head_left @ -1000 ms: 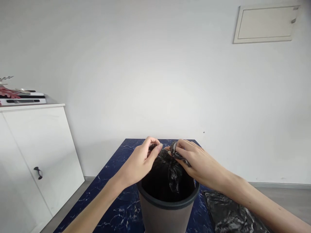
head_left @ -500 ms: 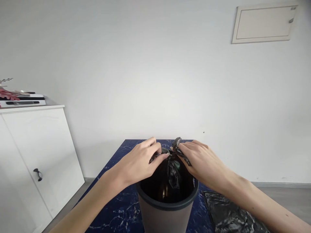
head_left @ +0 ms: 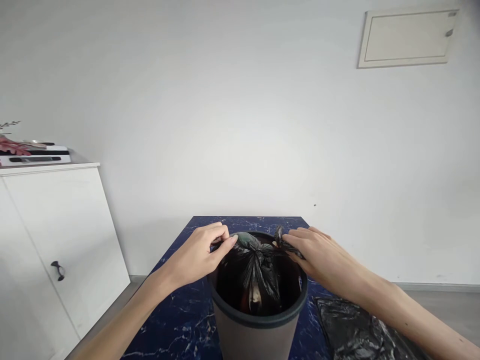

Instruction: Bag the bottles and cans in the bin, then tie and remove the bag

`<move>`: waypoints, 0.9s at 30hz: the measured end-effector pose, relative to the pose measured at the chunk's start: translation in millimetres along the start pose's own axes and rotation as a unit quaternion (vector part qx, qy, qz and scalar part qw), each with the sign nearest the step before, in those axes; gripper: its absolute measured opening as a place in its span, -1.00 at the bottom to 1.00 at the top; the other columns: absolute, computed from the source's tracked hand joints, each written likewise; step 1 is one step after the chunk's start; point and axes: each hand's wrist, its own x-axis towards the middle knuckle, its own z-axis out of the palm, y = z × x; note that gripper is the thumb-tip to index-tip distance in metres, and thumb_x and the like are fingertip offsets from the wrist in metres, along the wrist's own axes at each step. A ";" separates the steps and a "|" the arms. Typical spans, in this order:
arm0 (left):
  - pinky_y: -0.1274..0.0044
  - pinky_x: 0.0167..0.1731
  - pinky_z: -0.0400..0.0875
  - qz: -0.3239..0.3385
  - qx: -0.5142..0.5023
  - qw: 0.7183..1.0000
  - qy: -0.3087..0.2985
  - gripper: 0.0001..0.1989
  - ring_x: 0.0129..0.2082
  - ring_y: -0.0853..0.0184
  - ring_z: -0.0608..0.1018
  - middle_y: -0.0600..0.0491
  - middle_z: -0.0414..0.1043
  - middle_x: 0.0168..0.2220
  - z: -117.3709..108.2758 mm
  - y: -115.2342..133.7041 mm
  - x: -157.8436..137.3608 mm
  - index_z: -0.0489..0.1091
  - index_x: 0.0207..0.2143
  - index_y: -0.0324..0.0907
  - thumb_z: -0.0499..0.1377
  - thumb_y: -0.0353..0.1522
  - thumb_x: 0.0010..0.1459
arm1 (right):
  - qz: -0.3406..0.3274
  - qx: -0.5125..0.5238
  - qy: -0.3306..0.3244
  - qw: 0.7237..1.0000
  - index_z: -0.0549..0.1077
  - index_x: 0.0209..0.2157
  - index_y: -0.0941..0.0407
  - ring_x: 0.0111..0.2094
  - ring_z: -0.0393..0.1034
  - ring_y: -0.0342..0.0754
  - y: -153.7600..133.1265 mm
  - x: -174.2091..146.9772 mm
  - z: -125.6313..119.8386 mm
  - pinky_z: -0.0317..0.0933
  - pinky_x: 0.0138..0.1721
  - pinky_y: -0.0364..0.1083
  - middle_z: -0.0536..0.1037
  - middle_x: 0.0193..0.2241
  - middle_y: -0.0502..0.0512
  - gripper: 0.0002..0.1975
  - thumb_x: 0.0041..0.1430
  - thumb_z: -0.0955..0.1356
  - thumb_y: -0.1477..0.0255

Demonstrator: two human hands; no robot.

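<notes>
Pulling: both hands tug the ends of a black trash bag (head_left: pixel 258 270) apart over a gray bin (head_left: pixel 255 332)
L hand (head_left: pixel 197 255): fingers pinched tight on the bag's left tail, by the bin's left rim
R hand (head_left: pixel 322 257): pinched shut on the right tail, over the right rim
Bag: sits inside the bin, neck bunched in the middle btwn the hands
Bin: on a dark blue marble-look table (head_left: pixel 180 320)
Also: 2nd black bag (head_left: pixel 356 335) lying flat on the table, right of the bin; white cabinet (head_left: pixel 56 250) far left

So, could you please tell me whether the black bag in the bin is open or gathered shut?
Gathered shut: both hands pull its twisted ends apart above the bin.
</notes>
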 end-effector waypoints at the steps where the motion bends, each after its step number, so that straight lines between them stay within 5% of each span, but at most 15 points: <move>1: 0.48 -0.45 0.16 0.000 -0.005 1.000 0.001 -0.53 -0.45 0.35 0.31 0.10 0.29 -0.42 -0.9 3.8 -0.7 0.22 -0.44 -0.12 0.04 -0.06 0.49 | 0.014 0.017 -0.004 1.000 0.37 -0.33 0.05 -0.34 0.48 0.04 -1.4 1.5 -4.2 0.28 -0.28 0.02 0.57 -0.33 0.06 -0.81 0.44 0.32 0.52; 4: 0.48 -0.46 0.16 0.000 -0.017 1.000 0.004 -0.53 -0.47 0.35 0.31 0.11 0.29 -0.43 -2.9 15.6 -2.1 0.24 -0.43 -0.11 0.04 -0.05 0.50 | 0.037 0.115 -0.008 0.993 0.43 -0.13 0.05 -0.27 0.53 0.03 -13.0 7.8 -17.8 0.35 -0.30 0.01 0.59 -0.21 0.08 -0.94 0.49 0.35 0.36; 7: 0.47 -0.44 0.20 0.006 -0.023 1.000 0.019 -0.53 -0.45 0.34 0.35 0.11 0.33 -0.43 -2.5 24.4 -3.1 0.23 -0.44 -0.11 0.05 -0.05 0.50 | 0.009 0.184 -0.015 0.983 0.44 0.10 0.02 -0.20 0.57 0.02 -30.9 16.4 -24.9 0.40 -0.25 0.00 0.59 -0.05 0.11 -0.66 0.45 0.42 0.14; 13: 0.46 -0.43 0.22 0.027 -0.005 0.999 0.030 -0.56 -0.44 0.34 0.37 0.09 0.36 -0.39 0.8 30.4 -5.4 0.27 -0.43 -0.12 0.06 -0.09 0.50 | -0.026 0.096 -0.015 0.995 0.48 -0.25 0.08 -0.34 0.47 -0.04 -49.9 35.5 -19.5 0.07 -0.41 -0.09 0.56 -0.28 0.00 -0.87 0.37 0.49 0.42; 16: 0.44 -0.38 0.31 0.014 0.000 1.000 0.028 -0.56 -0.42 0.32 0.43 0.06 0.41 -0.33 2.7 27.7 -11.2 0.34 -0.38 -0.11 0.03 -0.06 0.52 | -0.038 0.099 -0.007 0.994 0.40 -0.30 0.09 -0.36 0.42 -0.07 -50.2 36.3 -17.3 0.08 -0.38 -0.07 0.54 -0.33 -0.02 -0.82 0.43 0.42 0.49; 19: 0.34 -0.09 0.51 -0.009 0.000 0.999 0.052 -0.64 -0.10 0.17 0.59 -0.04 0.50 -0.02 12.0 21.1 -23.6 0.42 0.01 -0.04 0.08 0.00 0.49 | -0.058 0.068 0.036 0.995 0.35 -0.28 0.09 -0.35 0.39 -0.03 -49.4 32.9 -14.4 0.15 -0.33 -0.03 0.51 -0.31 0.03 -0.82 0.50 0.35 0.47; 22: 0.13 0.27 0.45 -0.007 0.001 0.993 0.118 -0.27 0.38 -0.07 0.38 -0.17 0.16 0.44 31.4 14.2 -40.5 -0.01 0.47 0.10 0.20 0.03 0.41 | -0.070 0.048 0.117 0.989 0.34 -0.21 0.10 -0.31 0.38 0.01 -48.0 32.0 -13.5 0.22 -0.29 0.00 0.50 -0.28 0.07 -0.86 0.54 0.30 0.44; 24: 0.00 0.38 0.35 0.015 0.000 0.989 0.147 -0.04 0.53 -0.17 0.15 -0.19 -0.11 0.56 46.4 12.7 -51.2 -0.26 0.54 0.16 0.27 0.04 0.35 | -0.066 0.038 0.171 0.982 0.34 -0.16 0.10 -0.27 0.38 0.04 -47.4 34.3 -16.4 0.26 -0.25 0.03 0.49 -0.25 0.10 -0.89 0.56 0.28 0.42; 27: -0.14 0.39 0.29 0.053 -0.010 0.981 0.189 0.11 0.58 -0.26 -0.01 -0.20 -0.28 0.60 65.3 17.1 -62.9 -0.31 0.56 0.14 0.35 0.08 0.26 | -0.045 0.022 0.240 0.969 0.35 -0.11 0.09 -0.21 0.37 0.08 -46.8 40.5 -26.3 0.30 -0.20 0.06 0.50 -0.20 0.14 -0.90 0.58 0.24 0.42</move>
